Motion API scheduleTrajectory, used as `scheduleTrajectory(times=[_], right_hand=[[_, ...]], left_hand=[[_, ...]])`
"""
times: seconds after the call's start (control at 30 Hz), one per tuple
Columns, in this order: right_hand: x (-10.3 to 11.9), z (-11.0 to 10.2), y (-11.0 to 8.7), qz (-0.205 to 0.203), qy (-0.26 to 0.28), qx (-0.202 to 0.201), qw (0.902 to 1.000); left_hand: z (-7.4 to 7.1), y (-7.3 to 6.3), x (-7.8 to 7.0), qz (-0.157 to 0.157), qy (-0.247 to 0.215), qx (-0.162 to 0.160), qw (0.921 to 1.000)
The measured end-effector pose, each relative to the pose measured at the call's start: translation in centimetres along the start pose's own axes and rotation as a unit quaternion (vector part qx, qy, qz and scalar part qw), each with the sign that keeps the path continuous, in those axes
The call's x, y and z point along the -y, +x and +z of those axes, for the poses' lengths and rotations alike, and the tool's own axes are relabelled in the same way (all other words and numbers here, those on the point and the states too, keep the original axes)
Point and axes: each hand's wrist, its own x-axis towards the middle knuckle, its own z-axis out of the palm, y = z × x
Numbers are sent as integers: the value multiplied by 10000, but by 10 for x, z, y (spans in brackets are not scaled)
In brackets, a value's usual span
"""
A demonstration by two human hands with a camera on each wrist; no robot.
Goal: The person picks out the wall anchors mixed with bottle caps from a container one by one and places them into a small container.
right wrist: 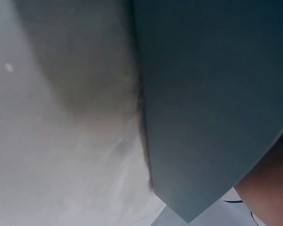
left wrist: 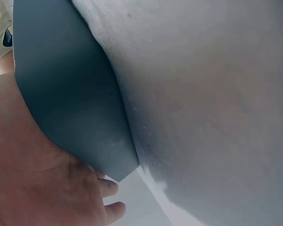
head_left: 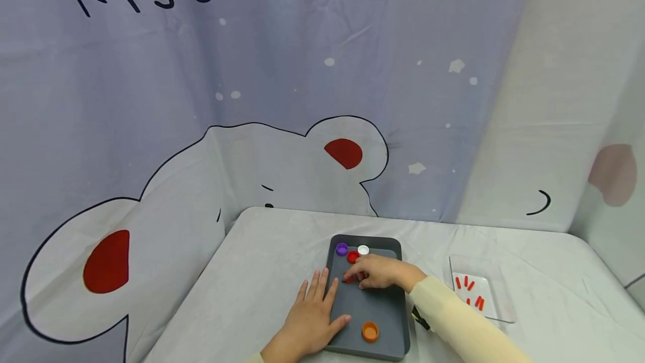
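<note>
A grey rectangular tray (head_left: 347, 318) lies on the white-covered table. My left hand (head_left: 312, 315) rests flat with spread fingers at the tray's left edge; its palm (left wrist: 42, 169) and part of the tray's side show in the left wrist view. Over the tray's middle, my right hand (head_left: 379, 271) has bent fingers and pinches a small red stick (head_left: 349, 280), partly hidden by the fingertips. Beyond that hand stand a purple cap (head_left: 342, 249), a red cap (head_left: 353, 257) and a white cap (head_left: 363, 250). An orange cap (head_left: 370, 331) sits near the tray's front.
Right of the tray is a clear plastic box (head_left: 496, 290) holding several short red sticks (head_left: 471, 285) on a white base. A printed cloth (head_left: 302, 71) hangs behind the table. The right wrist view shows mostly the tray's side (right wrist: 212, 103) and the white cloth.
</note>
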Motion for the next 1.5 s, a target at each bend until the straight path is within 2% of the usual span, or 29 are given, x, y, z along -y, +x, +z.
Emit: scheduleTrajectory(times=[0.23,0.47,0.83,1.07,1.5], right_hand=[[3,-2,2,99,-31,45,9999],[7,-3,0,145,-26,-94,9998],[7,-3,-3,292,231,-192,9991],[8,-1,-4,792,196,-662,9945],[16,4,-5,1324,-34,-852,9875]], left_hand=[[-1,0,-1,-11,-22,19,10000],[-1,-1,-1,-43,-47,57,10000],[-2,-1,-1,-27,-45,17,10000],[-2,-1,-1,-8,19,-44,10000],[-2,-1,0,-32,-39,20,10000]])
